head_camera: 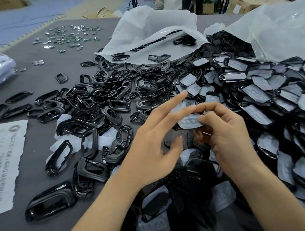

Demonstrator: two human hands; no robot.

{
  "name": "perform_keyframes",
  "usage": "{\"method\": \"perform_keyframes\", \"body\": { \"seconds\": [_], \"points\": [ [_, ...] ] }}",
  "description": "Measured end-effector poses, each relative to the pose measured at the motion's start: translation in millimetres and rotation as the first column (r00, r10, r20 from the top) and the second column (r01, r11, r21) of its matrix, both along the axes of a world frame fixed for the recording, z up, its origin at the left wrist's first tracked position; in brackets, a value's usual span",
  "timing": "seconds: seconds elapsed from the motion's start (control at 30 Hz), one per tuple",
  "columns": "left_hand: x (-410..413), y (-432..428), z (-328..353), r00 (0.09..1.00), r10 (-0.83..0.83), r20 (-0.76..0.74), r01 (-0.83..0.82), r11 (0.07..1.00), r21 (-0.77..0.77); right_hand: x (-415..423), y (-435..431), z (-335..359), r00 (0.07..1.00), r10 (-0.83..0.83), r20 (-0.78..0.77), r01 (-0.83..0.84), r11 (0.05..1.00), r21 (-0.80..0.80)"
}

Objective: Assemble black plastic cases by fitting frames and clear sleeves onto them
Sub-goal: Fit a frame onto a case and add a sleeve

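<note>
Hands up over the near-right part of the table (48, 67). The right hand (226, 137) pinches a clear sleeve (190, 121) between thumb and fingertips. The left hand (154, 150) is spread with its fingers straight, the index pointing away and the middle fingertip at the sleeve's left end. I can't tell if a black part sits behind the sleeve.

Progress looks like mid-batch. The sleeved cases (270, 93) heaped along the right edge look done. The bare frames (98, 96) piled mid-table toward the left edge, plus loose sleeves and black shells at the near edge under the wrists, are still to go.

The current unit is not yet fitted: the sleeve is held clear of the piles, between both hands, with the frames just left of the left hand.
</note>
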State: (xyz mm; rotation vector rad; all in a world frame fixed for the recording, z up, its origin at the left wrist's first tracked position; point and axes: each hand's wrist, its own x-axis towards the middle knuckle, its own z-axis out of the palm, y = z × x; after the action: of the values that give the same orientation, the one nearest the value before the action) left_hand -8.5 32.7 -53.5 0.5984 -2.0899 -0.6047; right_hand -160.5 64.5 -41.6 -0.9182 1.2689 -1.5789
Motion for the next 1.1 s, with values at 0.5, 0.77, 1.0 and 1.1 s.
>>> {"method": "perform_keyframes", "body": {
  "seconds": [0.5,0.77,1.0,1.1],
  "points": [
    [-4,4,7,0.941,0.146,-0.305,-0.014,0.918,0.397,-3,1,4,0.974,0.148,0.170,-0.152,0.988,0.013],
    [-5,0,-1,0.844,0.136,-0.519,0.336,0.620,0.709,-4,-2,2,0.974,0.202,0.104,-0.190,0.975,-0.115],
    [-4,-2,0,0.828,0.108,-0.550,0.415,0.541,0.731,-2,0,3,0.960,0.226,0.168,-0.193,0.963,-0.191],
    [-3,-2,2,0.822,0.080,-0.564,0.445,0.529,0.723,-4,1,3,0.947,0.261,0.188,-0.226,0.956,-0.188]
  ]
}}
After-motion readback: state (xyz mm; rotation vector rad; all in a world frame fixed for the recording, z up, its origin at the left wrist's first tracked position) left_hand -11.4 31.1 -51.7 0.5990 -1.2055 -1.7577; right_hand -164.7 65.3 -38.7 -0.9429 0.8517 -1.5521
